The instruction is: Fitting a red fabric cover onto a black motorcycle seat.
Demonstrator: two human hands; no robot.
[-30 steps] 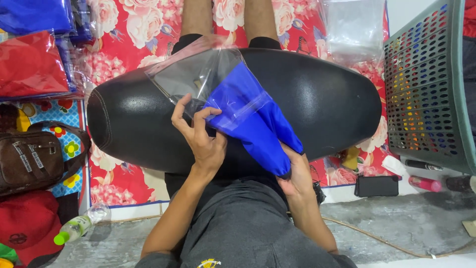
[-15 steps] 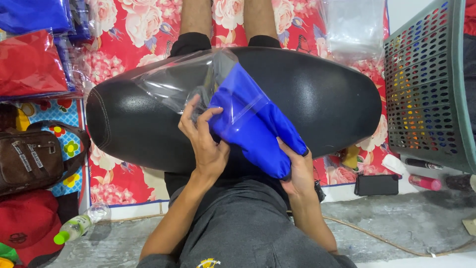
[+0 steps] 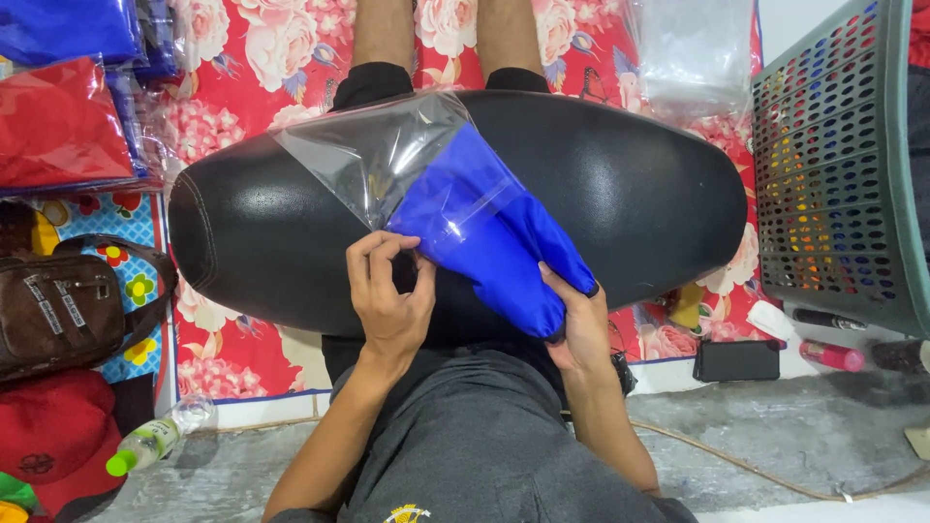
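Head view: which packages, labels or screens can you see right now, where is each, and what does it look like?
Clear plastic bag: on the black cushion, blue folded cloth partly inside, held by left hand and right hand.
Red bagged cloth: top left, flat.
Blue bagged cloth: above it.
Stack of clear bags: top right.
Dark phone: lower right, screen blank.

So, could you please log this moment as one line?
left hand: pinching clear bag | right hand: pushing blue cloth | cloth: partly in bag | surface: black cushion
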